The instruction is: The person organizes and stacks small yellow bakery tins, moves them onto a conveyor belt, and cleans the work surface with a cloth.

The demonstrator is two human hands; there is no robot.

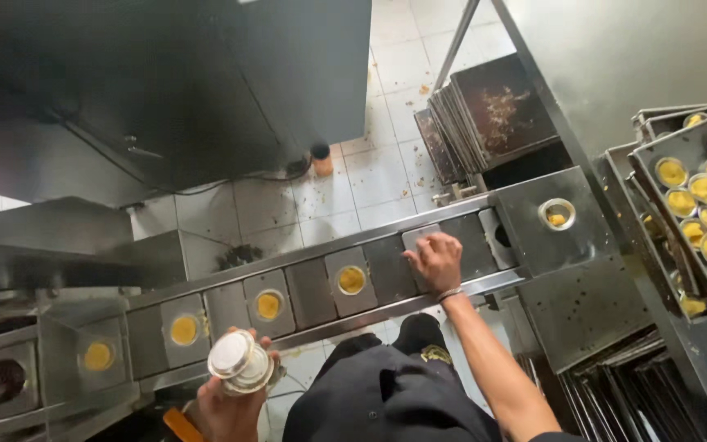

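My right hand point(435, 260) lies flat on a grey plate of the conveyor track point(312, 288), fingers spread over the plate's hole. My left hand point(231, 405) holds a short stack of shiny foil tart cups point(239, 361) near the bottom edge, just in front of the track. Along the track to the left, several plates each carry a cup filled with yellow dough point(351, 280). One more filled cup point(557, 214) sits in a round hole on the steel plate at the track's right end.
A tray point(656, 151) packed with several yellow-filled cups rests on a rack at the right. Dark baking sheets point(484, 115) lean in a stack on the tiled floor beyond the track. A large steel machine housing point(165, 74) fills the upper left. More trays point(632, 393) stand lower right.
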